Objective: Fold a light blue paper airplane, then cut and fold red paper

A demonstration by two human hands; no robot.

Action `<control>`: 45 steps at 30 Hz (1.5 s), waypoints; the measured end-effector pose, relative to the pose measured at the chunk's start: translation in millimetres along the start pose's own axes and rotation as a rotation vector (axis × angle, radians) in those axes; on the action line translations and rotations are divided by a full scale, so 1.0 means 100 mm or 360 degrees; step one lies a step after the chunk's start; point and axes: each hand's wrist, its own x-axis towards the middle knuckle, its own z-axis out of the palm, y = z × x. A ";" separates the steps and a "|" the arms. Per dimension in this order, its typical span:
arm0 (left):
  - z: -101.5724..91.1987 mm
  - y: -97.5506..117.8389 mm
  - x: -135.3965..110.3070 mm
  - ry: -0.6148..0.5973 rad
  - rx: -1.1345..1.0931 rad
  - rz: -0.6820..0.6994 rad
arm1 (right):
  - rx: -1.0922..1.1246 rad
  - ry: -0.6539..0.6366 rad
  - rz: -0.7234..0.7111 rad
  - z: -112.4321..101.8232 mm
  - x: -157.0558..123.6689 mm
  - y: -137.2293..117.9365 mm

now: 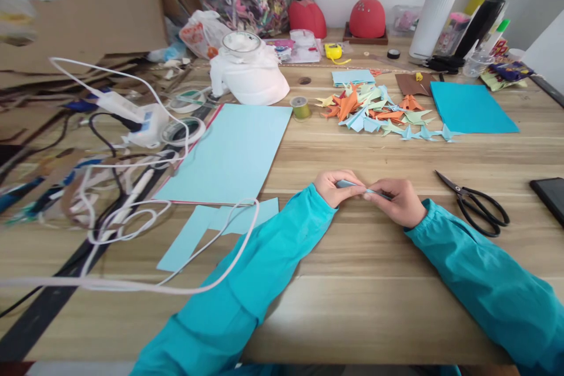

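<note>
My left hand (337,187) and my right hand (396,200) meet over the wooden table (352,317), both pinched on a small folded piece of light blue paper (359,187). The paper is narrow and lies flat between my fingertips, partly hidden by them. Both arms wear teal sleeves. A large light blue sheet (229,153) lies to the left of my hands, with cut light blue scraps (207,229) below it. Behind my hands is a pile of folded paper cranes (379,113) in orange, blue and green.
Black scissors (476,205) lie right of my right hand; a dark phone (550,197) sits at the right edge. A teal sheet (469,107), a thread spool (301,107), a white cap (249,76), white cables with a power strip (141,123) and a paper towel roll (434,20) are around.
</note>
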 end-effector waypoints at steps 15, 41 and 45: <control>-0.11 -0.10 0.08 -0.0041 0.0902 0.1100 | -0.0480 0.0197 -0.0452 0.02 -0.01 0.08; -0.11 -0.04 0.03 0.0093 0.1886 0.1433 | -0.0640 0.0281 -0.0444 0.03 -0.01 0.13; -0.09 -0.02 0.01 0.0116 0.1980 0.1507 | -0.0778 0.0242 -0.0499 0.06 -0.02 0.15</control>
